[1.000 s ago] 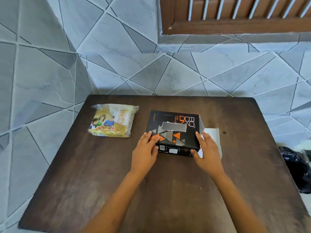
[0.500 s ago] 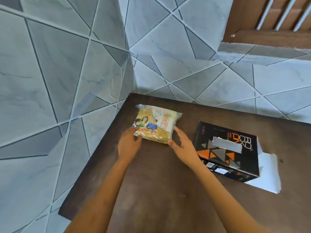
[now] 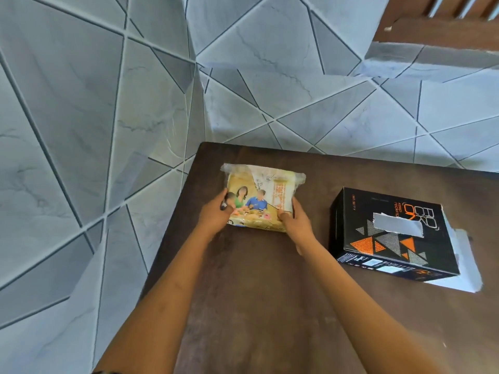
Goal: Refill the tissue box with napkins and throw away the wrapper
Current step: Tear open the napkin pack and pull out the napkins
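The sealed clear-plastic napkin pack with a yellow printed picture of people at a meal (image 3: 263, 197) lies flat near the far left corner of the dark brown wooden table (image 3: 256, 292), close to the grey tiled wall (image 3: 81, 117). Both hands grip its near edge. The left hand (image 3: 216, 215) is curled round the near left corner, thumb on top of the film. The right hand (image 3: 295, 225) is curled round the near right corner, fingers along the side and thumb on the top face. Whether the pack has left the table I cannot tell.

The wrapper looks unopened, so the step in hand is judged to be taking hold of the pack to bring it closer and tear it open. To do that well, pinch the loose film at a seam rather than squeezing the soft stack, and pull the 2 hands apart along the seam so the napkins stay squared up and the wrapper comes off in 1 piece for the bin.

The black cardboard tissue box with orange and grey triangles (image 3: 391, 233) sits well apart to the right, its slot upward and a white end flap (image 3: 464, 263) folded out flat on the table. That open end seems the likely way in, so the stack should be slid in there, aligned with the box.
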The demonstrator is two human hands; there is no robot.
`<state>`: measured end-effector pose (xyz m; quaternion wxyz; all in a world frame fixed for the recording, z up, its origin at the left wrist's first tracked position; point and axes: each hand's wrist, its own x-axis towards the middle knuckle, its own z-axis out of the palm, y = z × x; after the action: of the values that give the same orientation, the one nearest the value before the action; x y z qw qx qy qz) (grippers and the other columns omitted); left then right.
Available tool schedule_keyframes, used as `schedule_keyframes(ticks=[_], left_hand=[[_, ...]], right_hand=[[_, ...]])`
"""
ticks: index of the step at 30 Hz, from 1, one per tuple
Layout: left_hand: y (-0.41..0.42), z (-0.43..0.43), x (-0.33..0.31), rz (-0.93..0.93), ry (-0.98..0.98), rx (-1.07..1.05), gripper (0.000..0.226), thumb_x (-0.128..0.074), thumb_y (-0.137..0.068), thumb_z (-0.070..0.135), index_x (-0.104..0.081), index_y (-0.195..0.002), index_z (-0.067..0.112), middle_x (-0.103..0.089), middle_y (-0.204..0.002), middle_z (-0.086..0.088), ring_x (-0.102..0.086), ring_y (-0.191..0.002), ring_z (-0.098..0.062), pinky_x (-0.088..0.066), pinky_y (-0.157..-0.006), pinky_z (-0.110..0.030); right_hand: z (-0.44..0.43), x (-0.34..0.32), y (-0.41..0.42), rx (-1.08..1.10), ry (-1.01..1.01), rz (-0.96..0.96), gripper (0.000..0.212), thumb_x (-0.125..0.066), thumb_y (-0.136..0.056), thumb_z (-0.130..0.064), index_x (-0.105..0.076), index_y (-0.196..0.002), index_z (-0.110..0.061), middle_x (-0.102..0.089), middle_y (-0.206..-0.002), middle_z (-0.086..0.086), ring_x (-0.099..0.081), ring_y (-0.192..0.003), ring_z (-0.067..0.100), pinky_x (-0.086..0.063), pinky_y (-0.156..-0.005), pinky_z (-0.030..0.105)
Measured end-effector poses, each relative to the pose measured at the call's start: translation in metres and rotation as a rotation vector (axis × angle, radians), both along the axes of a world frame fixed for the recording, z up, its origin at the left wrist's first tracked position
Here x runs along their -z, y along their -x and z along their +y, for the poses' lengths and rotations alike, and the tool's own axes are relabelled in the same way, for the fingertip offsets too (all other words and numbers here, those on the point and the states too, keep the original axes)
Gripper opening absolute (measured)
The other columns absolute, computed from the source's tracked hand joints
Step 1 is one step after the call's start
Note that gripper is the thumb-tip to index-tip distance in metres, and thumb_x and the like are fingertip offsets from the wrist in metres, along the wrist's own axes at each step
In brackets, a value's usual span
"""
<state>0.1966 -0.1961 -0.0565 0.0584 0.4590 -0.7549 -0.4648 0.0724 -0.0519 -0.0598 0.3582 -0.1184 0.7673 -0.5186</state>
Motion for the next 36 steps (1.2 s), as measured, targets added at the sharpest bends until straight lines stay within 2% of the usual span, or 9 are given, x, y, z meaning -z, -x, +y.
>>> schedule_keyframes(ticks=[9, 16, 23, 26, 28, 31, 33, 35, 36], left_hand=[[-0.066, 0.064, 0.007, 0.028, 0.025, -0.1, 0.051, -0.052, -0.091, 0.017, -0.038, -0.14, 0.022, -0.049, -0.14, -0.01, -0.049, -0.125, -0.027, -0.04, -0.107, -0.042], [-0.113, 0.136, 0.001, -0.098, 0.094, -0.11, 0.05, -0.048, -0.092, 0.014, -0.038, -0.14, 0.019, -0.049, -0.139, -0.016, -0.05, -0.121, -0.031, -0.038, -0.104, -0.038], [-0.125, 0.216, -0.002, -0.029, 0.015, -0.1, 0.043, -0.045, -0.092, 0.006, -0.047, -0.134, 0.016, -0.052, -0.135, -0.01, -0.05, -0.122, -0.031, -0.04, -0.106, -0.047], [-0.11, 0.241, 0.0, 0.012, 0.054, -0.056, 0.04, -0.044, -0.09, -0.001, -0.056, -0.126, 0.012, -0.059, -0.128, -0.012, -0.054, -0.118, -0.03, -0.044, -0.1, -0.042], [-0.098, 0.25, 0.003, 0.007, 0.059, -0.009, 0.045, -0.042, -0.086, -0.009, -0.059, -0.122, 0.011, -0.062, -0.123, -0.008, -0.056, -0.114, -0.026, -0.046, -0.091, -0.034], [-0.071, 0.266, 0.002, -0.031, 0.124, 0.132, 0.052, -0.04, -0.08, -0.015, -0.061, -0.12, 0.01, -0.061, -0.122, -0.006, -0.055, -0.114, -0.024, -0.041, -0.086, -0.028], [-0.053, 0.275, 0.001, -0.053, 0.181, 0.205, 0.056, -0.041, -0.076, -0.018, -0.063, -0.119, 0.01, -0.06, -0.127, -0.011, -0.053, -0.119, -0.028, -0.043, -0.09, -0.03], [-0.038, 0.283, 0.002, -0.058, 0.239, 0.272, 0.061, -0.039, -0.074, -0.021, -0.063, -0.119, 0.011, -0.051, -0.137, -0.012, -0.045, -0.128, -0.028, -0.041, -0.099, -0.034], [-0.032, 0.286, 0.002, -0.063, 0.252, 0.294, 0.061, -0.039, -0.075, -0.02, -0.062, -0.12, 0.013, -0.045, -0.142, -0.011, -0.041, -0.131, -0.027, -0.04, -0.103, -0.035]], right_hand=[[0.074, 0.003, -0.066, -0.122, -0.043, 0.059, 0.063, -0.054, -0.089, -0.021, -0.023, -0.144, -0.019, -0.046, -0.141, 0.003, -0.044, -0.127, 0.021, -0.039, -0.101, 0.032], [0.146, 0.012, -0.108, -0.264, -0.123, 0.121, 0.067, -0.059, -0.086, -0.024, -0.024, -0.143, -0.017, -0.042, -0.145, 0.005, -0.043, -0.13, 0.024, -0.038, -0.107, 0.041], [0.239, 0.009, -0.126, -0.284, -0.15, 0.167, 0.045, -0.056, -0.087, -0.019, -0.046, -0.13, -0.013, -0.062, -0.124, 0.004, -0.061, -0.106, 0.018, -0.051, -0.087, 0.032], [0.282, 0.009, -0.118, -0.29, -0.168, 0.154, 0.029, -0.055, -0.088, -0.02, -0.058, -0.115, -0.011, -0.066, -0.116, 0.005, -0.062, -0.097, 0.013, -0.047, -0.081, 0.024], [0.304, 0.01, -0.111, -0.313, -0.214, 0.212, 0.02, -0.056, -0.087, -0.024, -0.067, -0.099, -0.012, -0.071, -0.104, 0.006, -0.065, -0.091, 0.017, -0.051, -0.078, 0.029], [0.335, 0.003, -0.105, -0.189, -0.227, 0.355, 0.029, -0.056, -0.086, -0.031, -0.065, -0.068, -0.011, -0.071, -0.07, 0.009, -0.065, -0.064, 0.023, -0.054, -0.062, 0.037], [0.347, -0.005, -0.1, 0.007, -0.194, 0.457, 0.036, -0.057, -0.085, -0.034, -0.053, -0.055, -0.015, -0.058, -0.053, 0.004, -0.053, -0.05, 0.017, -0.04, -0.05, 0.03], [0.352, -0.016, -0.095, 0.149, -0.154, 0.549, 0.032, -0.058, -0.084, -0.034, -0.048, -0.056, -0.023, -0.052, -0.052, -0.005, -0.048, -0.05, 0.011, -0.038, -0.051, 0.027], [0.352, -0.015, -0.091, 0.165, -0.143, 0.545, 0.021, -0.059, -0.083, -0.035, -0.054, -0.065, -0.027, -0.058, -0.062, -0.008, -0.054, -0.059, 0.01, -0.043, -0.057, 0.027]])
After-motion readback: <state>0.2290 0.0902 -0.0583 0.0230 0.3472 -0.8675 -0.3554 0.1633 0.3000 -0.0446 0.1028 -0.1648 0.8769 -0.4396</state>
